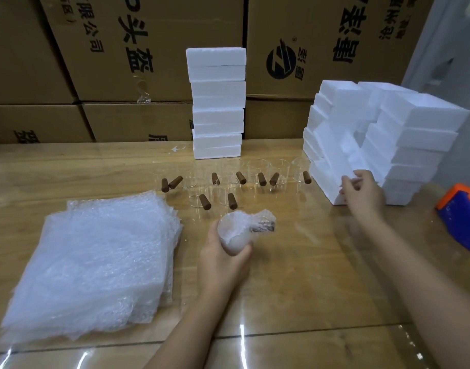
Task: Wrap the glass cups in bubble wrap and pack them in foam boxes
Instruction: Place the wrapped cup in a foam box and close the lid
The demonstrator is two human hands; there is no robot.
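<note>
Gripping: left hand (pixel 223 259) curled round a glass cup bundled in clear bubble wrap (pixel 239 230), centre front over the glossy wooden worktop (pixel 308 262).
Right hand (pixel 364 193): fingers half bent against the low corner of the leaning pile of white foam boxes (pixel 414 134); whether it has a hold cannot be told.
Bare cups: clear glass cups with brown handles (pixel 258 171), clustered just behind the bundle.
Wrap supply: stack of bubble-wrap sheets (pixel 95 262), left.
Backdrop: straight tower of white foam boxes (pixel 218 102).

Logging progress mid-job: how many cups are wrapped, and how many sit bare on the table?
Bare glass cups: 9
Wrapped cup, gripped by the left hand: 1
Total: 10
</note>
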